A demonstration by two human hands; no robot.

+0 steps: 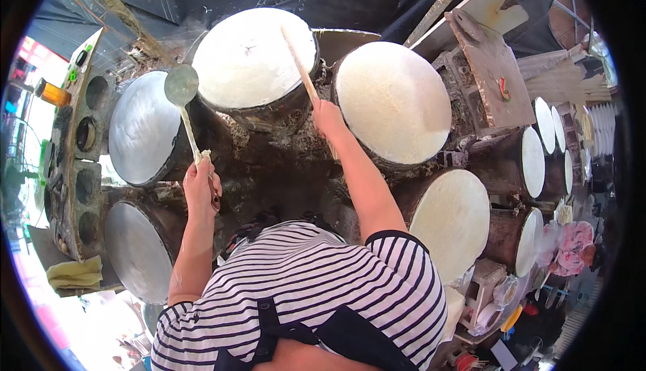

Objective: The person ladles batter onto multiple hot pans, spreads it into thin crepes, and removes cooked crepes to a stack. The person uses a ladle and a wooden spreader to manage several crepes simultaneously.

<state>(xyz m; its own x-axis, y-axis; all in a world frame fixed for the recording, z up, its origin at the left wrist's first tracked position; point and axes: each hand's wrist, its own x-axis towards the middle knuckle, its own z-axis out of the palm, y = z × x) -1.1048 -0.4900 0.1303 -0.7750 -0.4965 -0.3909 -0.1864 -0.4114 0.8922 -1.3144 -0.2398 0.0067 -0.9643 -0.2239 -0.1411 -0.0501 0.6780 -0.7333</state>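
Note:
My left hand (201,184) is closed around the handle of a metal ladle (182,86), whose round bowl is raised beside the rim of a bare grey round griddle (142,129). Pale batter clings to the handle by my fingers. My right hand (328,119) grips a long, flat wooden stick (296,56). The stick's far end lies over a wide round griddle (249,51) coated with white batter; whether it touches the batter I cannot tell. Just right of this hand is another griddle (393,98) covered with a cream-coloured layer.
Nearer on the right stands a griddle with a pale layer (449,226); on the left, a grey one (136,250). Hollow blocks (86,186) line the left edge, with a yellow cloth (74,273) below. A wooden board (488,68) leans at back right. More coated griddles (531,162) stand farther right.

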